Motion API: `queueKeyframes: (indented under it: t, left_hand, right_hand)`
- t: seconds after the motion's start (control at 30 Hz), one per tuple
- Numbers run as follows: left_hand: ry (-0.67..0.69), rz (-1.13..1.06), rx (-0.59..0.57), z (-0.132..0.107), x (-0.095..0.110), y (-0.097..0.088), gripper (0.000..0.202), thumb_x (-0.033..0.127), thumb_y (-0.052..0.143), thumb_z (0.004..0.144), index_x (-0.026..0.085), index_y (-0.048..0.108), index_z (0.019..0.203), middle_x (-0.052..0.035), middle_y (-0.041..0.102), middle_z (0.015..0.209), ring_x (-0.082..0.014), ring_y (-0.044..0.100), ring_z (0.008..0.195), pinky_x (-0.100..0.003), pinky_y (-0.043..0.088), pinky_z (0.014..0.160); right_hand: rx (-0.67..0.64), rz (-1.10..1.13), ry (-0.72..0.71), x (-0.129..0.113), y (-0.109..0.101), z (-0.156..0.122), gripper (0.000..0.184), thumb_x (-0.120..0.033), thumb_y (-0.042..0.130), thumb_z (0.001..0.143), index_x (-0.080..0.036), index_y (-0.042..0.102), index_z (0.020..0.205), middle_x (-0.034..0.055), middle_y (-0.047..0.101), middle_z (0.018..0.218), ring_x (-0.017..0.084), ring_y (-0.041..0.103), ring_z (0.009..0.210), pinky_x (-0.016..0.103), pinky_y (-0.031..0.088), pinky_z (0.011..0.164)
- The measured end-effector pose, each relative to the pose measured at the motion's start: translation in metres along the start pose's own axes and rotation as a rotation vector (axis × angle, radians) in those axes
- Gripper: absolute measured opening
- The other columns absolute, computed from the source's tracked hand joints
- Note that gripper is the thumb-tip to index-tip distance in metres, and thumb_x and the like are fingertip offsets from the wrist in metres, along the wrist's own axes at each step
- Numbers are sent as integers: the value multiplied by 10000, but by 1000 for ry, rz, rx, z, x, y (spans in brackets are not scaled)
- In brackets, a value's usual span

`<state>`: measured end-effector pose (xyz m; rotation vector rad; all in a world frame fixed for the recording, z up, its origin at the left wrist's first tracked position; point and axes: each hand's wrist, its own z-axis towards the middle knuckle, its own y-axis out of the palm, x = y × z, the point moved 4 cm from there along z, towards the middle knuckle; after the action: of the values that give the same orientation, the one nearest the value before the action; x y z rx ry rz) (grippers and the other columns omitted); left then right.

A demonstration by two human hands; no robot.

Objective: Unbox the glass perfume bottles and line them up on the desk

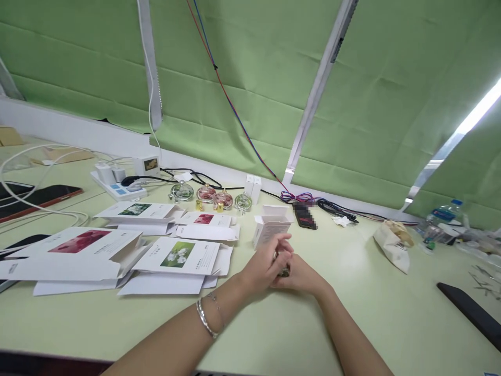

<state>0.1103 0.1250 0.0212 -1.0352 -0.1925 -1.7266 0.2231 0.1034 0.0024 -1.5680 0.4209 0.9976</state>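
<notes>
My left hand (266,263) and my right hand (299,274) are together over the table, fingers closed around a small greenish glassy object (285,271). Most of that object is hidden by my fingers, so its shape does not show. Just behind my hands stands a small white carton (272,227) with its top flaps open. Farther back, several round glass bottles stand in a row, among them a red one (223,199) and a green one (243,201). Two gold caps, one here (219,207), lie in front of them.
Flattened white cartons with flower pictures (178,256) cover the left side. A power strip (119,188) and white cables lie beyond. Behind are a closed white box (252,188), a black item (304,215) and coiled wires (332,209). At right are a cloth pouch (391,248) and dark phone-like slab (472,316).
</notes>
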Motion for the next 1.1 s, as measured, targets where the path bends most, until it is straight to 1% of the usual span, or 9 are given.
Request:
queueKeyframes:
  t: [0.1,0.23,0.3,0.4,0.5,0.7,0.83,0.97,1.1]
  left_hand:
    - [-110,-44,-160,-2,-3,7,381,387,401,895,157,419,1198,-53,610,862,-175,577,830,-314,448,787]
    - [-188,-112,-229,-2,-4,8,488,351,534,825,173,369,1249,-33,612,873,-171,571,836,-297,455,763]
    - [-204,-117,-246,-2,-5,7,455,317,548,813,180,403,1223,-30,619,887,-170,569,843,-297,452,773]
    - [-195,-92,-238,0,-4,5,305,305,512,835,183,507,1114,-48,628,951,-179,566,892,-300,437,805]
    - [-184,-98,-225,2,-4,4,251,316,476,861,174,533,1061,-60,634,972,-183,573,894,-292,436,789]
    - [-168,-53,-203,2,-5,3,297,418,419,883,164,525,997,-45,632,842,-168,571,757,-272,435,689]
    - [-174,-78,-192,3,-5,4,310,447,394,889,168,514,949,-42,623,842,-165,569,755,-271,435,687]
    - [-152,-125,-140,4,-2,4,354,480,352,894,166,513,876,-50,599,868,-163,566,786,-273,433,716]
    - [-131,-164,-86,5,4,-1,353,491,368,887,167,504,918,-40,589,823,-161,559,763,-267,430,689]
  right_hand:
    - [-14,48,17,1,4,1,202,-236,647,668,-195,565,849,3,611,831,175,578,770,263,453,642]
    - [27,9,17,3,2,1,165,-220,648,642,-196,529,754,-18,578,739,147,546,681,237,421,574]
    - [42,-20,27,5,-1,1,148,-222,646,636,-193,510,687,-25,552,694,139,526,654,230,404,551]
    - [27,4,48,7,-3,0,137,-230,641,644,-190,511,662,-22,553,702,143,534,676,238,415,577]
    - [39,76,26,6,-5,-1,146,-224,648,648,-193,517,704,-28,559,726,141,542,695,242,423,607]
    - [74,88,-31,1,-4,0,177,-199,665,640,-194,531,755,-27,550,779,144,540,734,243,426,630]
    - [72,54,-23,2,-4,1,175,-206,673,644,-190,534,748,-22,549,779,149,540,740,252,432,642]
    - [59,23,-35,-1,-4,1,207,-235,675,669,-190,566,839,-7,573,845,166,551,806,270,443,697]
    - [51,14,-11,0,-5,0,311,-277,673,690,-195,557,967,12,592,936,177,557,853,284,448,729]
